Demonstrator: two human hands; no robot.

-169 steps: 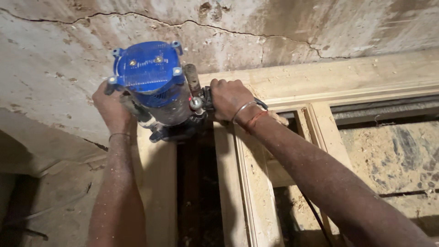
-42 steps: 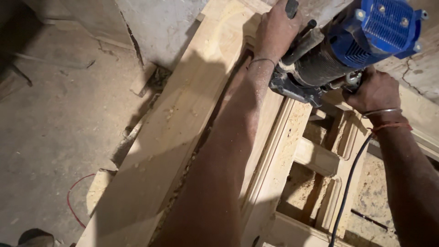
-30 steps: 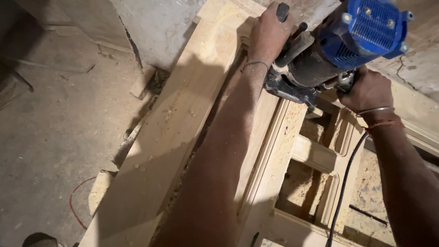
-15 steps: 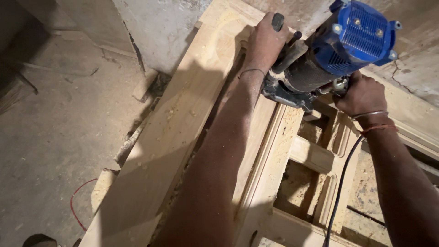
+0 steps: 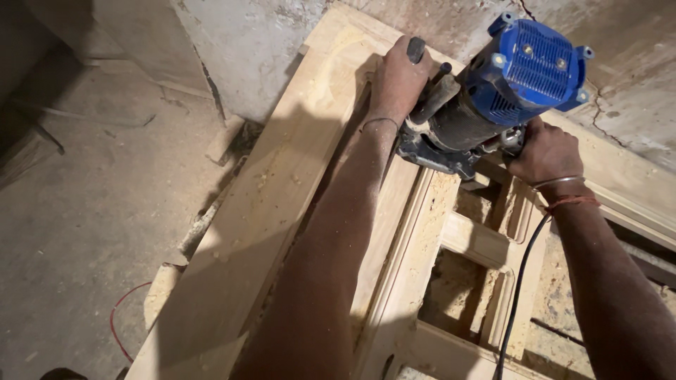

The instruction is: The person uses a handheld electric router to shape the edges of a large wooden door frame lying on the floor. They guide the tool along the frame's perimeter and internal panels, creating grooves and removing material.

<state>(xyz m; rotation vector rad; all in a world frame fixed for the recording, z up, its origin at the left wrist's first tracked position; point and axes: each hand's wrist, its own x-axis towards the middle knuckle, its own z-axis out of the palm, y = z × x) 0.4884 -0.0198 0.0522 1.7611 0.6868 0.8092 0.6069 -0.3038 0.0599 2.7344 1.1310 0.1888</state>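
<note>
Left hand: the left hand (image 5: 398,77) is wrapped tight around a black side handle (image 5: 416,49) of the router, the handle's tip showing above the knuckles.
Right hand: the right hand (image 5: 543,149) is clamped on the router's opposite side, low by its base; the handle itself is hidden under the fingers. Metal bangles and a red thread (image 5: 569,200) sit on that wrist.
Hands together: both hands are closed on the tool, one on each side, with the motor body between them.
Router: a wood router (image 5: 493,98) with a blue vented top cap and a dark body, tilted toward the upper right. Its black base (image 5: 433,156) rests on the wooden frame.
Cord: a black power cord (image 5: 517,281) runs down from under the right wrist, across the frame's openings, to the lower edge of view.
Wooden frame: a pale, unfinished wooden frame (image 5: 408,281) with moulded rails and open panels lies under the tool; sawdust lies on it.
Plank: a broad pale plank (image 5: 239,239) lies just beside the frame on the left, partly under the left forearm's shadow.
Floor: the grey concrete floor (image 5: 77,232) is to the left, with a thin red wire (image 5: 116,324) on it.
Wall: a cracked grey plaster wall (image 5: 267,42) stands behind the frame's far end.
</note>
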